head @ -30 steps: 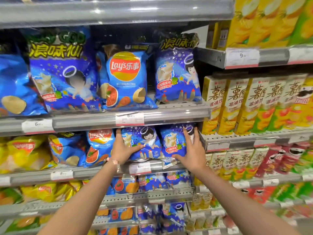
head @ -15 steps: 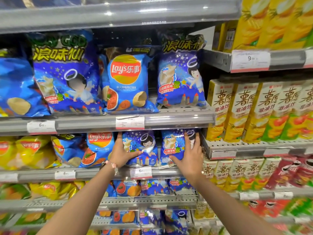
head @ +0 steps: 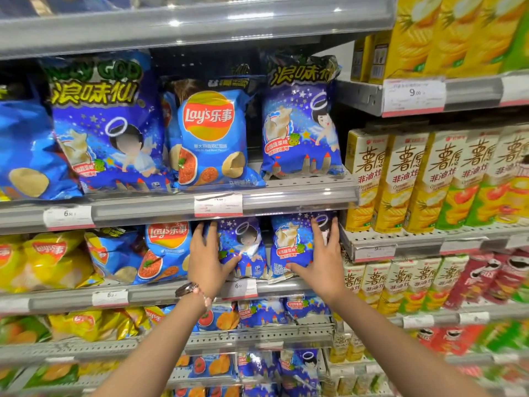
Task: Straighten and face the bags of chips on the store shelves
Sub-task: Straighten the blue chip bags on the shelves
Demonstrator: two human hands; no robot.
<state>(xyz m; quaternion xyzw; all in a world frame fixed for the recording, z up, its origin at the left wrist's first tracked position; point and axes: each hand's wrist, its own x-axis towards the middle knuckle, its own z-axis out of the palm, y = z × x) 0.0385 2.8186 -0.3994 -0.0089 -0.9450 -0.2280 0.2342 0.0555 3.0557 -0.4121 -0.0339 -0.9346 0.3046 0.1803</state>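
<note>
- While both arms reach up to the second shelf [head: 160,295], each of the hands works on its own dark-blue bag with an angel drawing.
- Left hand [head: 204,260] lies with fingers spread and nearly straight against the left edge of the left angel bag [head: 247,247], thumb pressed across its lower front; a watch and bead bracelet [head: 197,292] sit on that wrist.
- Right hand [head: 323,262] lies on the right angel bag [head: 292,245], fingers spread up its right side, thumb stretched left along its bottom edge.
- Both bags stand upright, long axis vertical, printed fronts facing out toward the aisle; their tops tuck under the shelf rail above.
- The two bags stand side by side, a narrow gap between them, just behind a price tag [head: 240,287].
- A light-blue chip bag [head: 163,253] stands just left of the left hand, leaning slightly, front out.
- Yellow chip bags [head: 51,259] fill the far left of that shelf.
- On the shelf above, two larger angel bags flank a blue chip bag [head: 209,138], all upright.
- Tall yellow snack boxes [head: 400,181] line the neighbouring shelves to the right.
</note>
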